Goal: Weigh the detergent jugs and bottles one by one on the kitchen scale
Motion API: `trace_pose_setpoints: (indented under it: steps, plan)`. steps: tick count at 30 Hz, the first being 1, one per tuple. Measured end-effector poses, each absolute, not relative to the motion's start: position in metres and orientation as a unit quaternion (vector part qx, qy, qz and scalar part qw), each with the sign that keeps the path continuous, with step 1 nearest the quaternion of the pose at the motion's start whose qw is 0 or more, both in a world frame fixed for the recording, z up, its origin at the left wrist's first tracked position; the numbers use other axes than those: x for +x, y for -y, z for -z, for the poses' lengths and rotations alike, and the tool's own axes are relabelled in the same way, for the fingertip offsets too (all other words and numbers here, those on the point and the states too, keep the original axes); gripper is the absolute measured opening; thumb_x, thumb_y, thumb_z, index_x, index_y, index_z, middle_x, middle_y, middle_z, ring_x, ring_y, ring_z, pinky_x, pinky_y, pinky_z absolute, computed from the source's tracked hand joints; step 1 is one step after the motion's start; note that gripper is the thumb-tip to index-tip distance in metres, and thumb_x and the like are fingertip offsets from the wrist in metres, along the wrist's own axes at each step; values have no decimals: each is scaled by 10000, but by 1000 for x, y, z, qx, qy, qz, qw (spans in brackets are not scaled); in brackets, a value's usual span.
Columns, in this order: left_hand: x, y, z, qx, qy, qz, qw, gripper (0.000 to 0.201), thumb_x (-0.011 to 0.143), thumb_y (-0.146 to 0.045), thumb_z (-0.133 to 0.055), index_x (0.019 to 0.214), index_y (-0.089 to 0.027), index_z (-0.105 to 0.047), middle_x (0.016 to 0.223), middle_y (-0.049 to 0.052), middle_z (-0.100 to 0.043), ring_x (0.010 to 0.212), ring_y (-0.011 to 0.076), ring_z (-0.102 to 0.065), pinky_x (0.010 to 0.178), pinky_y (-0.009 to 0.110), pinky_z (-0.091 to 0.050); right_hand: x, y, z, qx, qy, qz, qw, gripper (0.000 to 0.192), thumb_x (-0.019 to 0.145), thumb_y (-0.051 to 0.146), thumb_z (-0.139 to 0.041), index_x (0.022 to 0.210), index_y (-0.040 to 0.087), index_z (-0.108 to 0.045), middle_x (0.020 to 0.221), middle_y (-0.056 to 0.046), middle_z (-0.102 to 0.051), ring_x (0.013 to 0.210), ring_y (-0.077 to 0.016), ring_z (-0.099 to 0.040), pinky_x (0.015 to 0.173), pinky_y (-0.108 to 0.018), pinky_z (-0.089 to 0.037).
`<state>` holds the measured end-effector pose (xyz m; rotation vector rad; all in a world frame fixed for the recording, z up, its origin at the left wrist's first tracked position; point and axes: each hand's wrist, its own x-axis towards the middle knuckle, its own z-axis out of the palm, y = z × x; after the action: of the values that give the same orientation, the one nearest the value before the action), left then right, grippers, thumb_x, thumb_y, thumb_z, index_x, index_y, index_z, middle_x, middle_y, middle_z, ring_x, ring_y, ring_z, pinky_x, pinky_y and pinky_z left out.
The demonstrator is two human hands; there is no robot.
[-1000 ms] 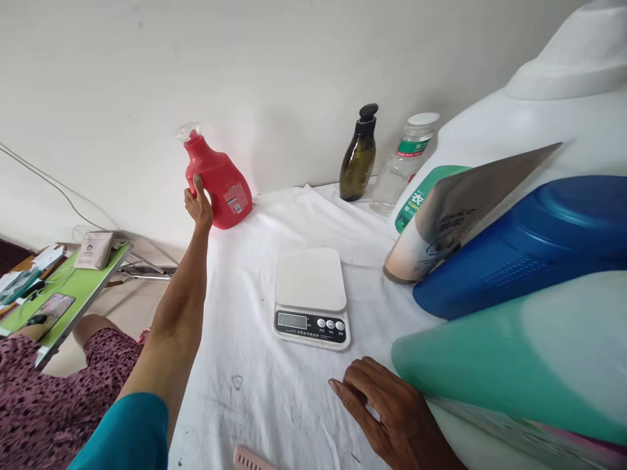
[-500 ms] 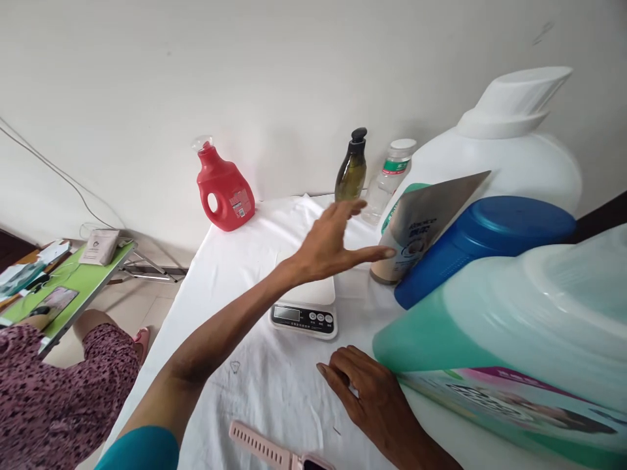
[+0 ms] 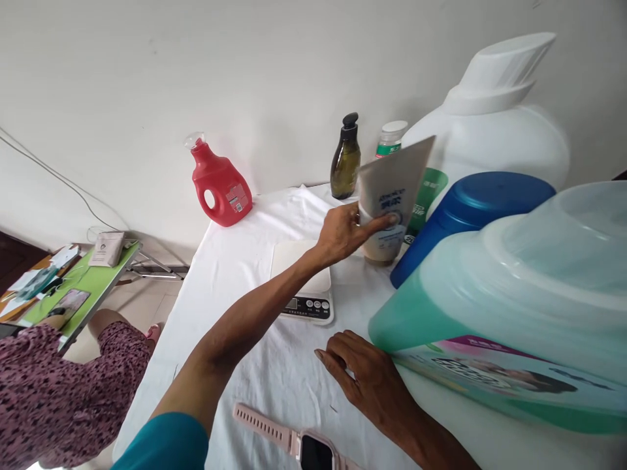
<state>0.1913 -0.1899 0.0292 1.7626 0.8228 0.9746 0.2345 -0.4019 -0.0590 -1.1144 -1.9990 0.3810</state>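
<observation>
My left hand (image 3: 345, 232) is closed on a beige squeeze tube (image 3: 385, 202), thumb across its front and fingers at its left side. The tube stands upright, slightly tilted, in front of a big white jug (image 3: 494, 143). Below my left wrist lies a white kitchen scale (image 3: 318, 307), partly covered by the forearm. My right hand (image 3: 365, 372) rests on the white cloth, fingers loosely bent, thumb apart, holding nothing. Beside it stands a large bottle of green liquid (image 3: 470, 287). A blue bottle (image 3: 470, 215) leans in view between that bottle and the tube.
At the back are a red jug (image 3: 223, 186), a dark pump bottle (image 3: 345, 160) and a clear jar with a white lid (image 3: 392, 134). A pink smartwatch (image 3: 298, 440) lies at the front edge. Left, a person in patterned clothing (image 3: 88, 378) sits at a green table (image 3: 105, 277).
My left hand has moved right from open above the scale and taken hold of the tube, which now stands further left and more upright. My right hand has stayed on the cloth.
</observation>
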Motion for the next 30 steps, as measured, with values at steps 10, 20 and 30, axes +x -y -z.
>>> trace_pose_setpoints:
  steps: [10,20,30]
  plan:
    - [90,218,-100,747,-319,-433,390,308,816,-428,-786,974,-164,-790,1044,86,-800,1018,288,-748,925,454,-601,234,401,62,-443,781,-161,410,330,1048,231,-512,724,203,-455,669,13,-515,638,-133,-501,603,-290,-343]
    - [49,239,-79,734,-390,-422,361,292,832,-432,-764,979,-182,-797,1024,71,-803,983,294,-753,879,459,-635,233,400,62,-436,782,-159,416,318,1046,235,-518,734,200,-467,671,14,-510,629,-132,-497,610,-292,-350]
    - [51,241,-75,749,-394,-385,367,290,872,-428,-725,1021,-186,-780,1063,82,-790,994,270,-736,902,438,-601,234,400,64,-431,781,-161,422,286,1035,204,-535,756,198,-471,681,18,-519,644,-129,-495,615,-286,-354]
